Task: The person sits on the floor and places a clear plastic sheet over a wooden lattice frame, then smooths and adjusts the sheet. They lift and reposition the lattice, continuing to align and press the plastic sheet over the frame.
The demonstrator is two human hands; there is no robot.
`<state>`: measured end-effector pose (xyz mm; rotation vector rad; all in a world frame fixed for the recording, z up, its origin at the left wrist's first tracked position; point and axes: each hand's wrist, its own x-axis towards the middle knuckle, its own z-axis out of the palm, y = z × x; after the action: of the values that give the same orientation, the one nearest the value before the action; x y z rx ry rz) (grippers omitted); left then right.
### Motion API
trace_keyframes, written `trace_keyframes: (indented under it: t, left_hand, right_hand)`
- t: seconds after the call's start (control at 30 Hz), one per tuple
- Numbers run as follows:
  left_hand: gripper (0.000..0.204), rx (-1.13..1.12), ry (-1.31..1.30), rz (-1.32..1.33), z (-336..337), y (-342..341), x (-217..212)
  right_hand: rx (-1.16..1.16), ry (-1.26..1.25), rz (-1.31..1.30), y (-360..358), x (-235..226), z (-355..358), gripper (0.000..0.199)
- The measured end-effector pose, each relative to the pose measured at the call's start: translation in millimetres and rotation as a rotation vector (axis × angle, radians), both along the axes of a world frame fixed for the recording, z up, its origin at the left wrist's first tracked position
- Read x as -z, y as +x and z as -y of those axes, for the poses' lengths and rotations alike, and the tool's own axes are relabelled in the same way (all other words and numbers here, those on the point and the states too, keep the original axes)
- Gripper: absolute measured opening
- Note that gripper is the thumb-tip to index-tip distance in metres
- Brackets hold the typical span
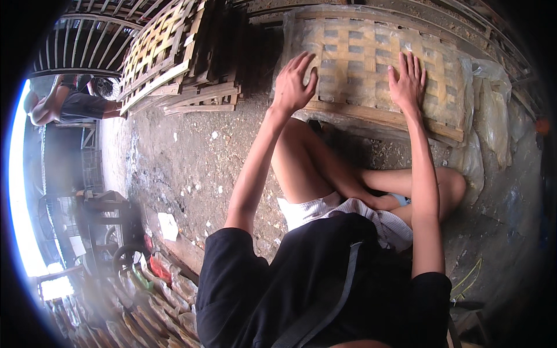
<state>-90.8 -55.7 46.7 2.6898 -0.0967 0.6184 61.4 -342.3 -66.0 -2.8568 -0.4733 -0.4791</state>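
Observation:
A woven bamboo lattice panel [362, 61] with wooden edge strips lies in front of my crossed legs, with cloudy clear plastic sheeting [490, 110] over it and bunched past its right end. My left hand [294, 86] is at the panel's left end, fingers spread and nothing in them; whether it touches or hovers, I cannot tell. On the right half, my right hand [408, 84] is stretched out palm down over the plastic, fingers extended and holding nothing. A wooden strip [383, 119] runs along the panel's near edge.
To the left leans a stack of bamboo lattice panels [165, 64]. Another person [69, 104] is at the far left. Rows of plastic-wrapped pieces [139, 307] fill the lower left, near a dark wheeled object [113, 226]. A white scrap [168, 226] lies on the littered floor [203, 156].

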Motion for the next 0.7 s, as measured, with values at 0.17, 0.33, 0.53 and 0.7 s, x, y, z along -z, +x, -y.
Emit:
trace_keyframes:
  t: [0.17, 0.33, 0.53, 0.7]
  left_hand:
    - [0.060, 0.066, 0.055, -0.090, 42.6, 52.9, 58.0]
    - [0.061, -0.414, 0.108, -0.205, 6.4, 18.6, 86.8]
    - [0.072, -0.637, 0.047, -0.276, 5.1, -21.2, 70.7]
    - [0.070, -0.116, 0.054, -0.085, 46.0, 28.9, 67.3]
  right_hand:
    - [-0.075, 0.083, 0.036, 0.1, -0.4, -21.1, 0.066]
    - [-0.048, 0.064, 0.045, 3.7, 7.9, -10.1, 0.068]
    - [-0.052, 0.124, 0.087, 3.2, 9.7, 0.2, 0.066]
    - [-0.059, 0.181, 0.130, -8.1, -10.6, -37.4, 0.055]
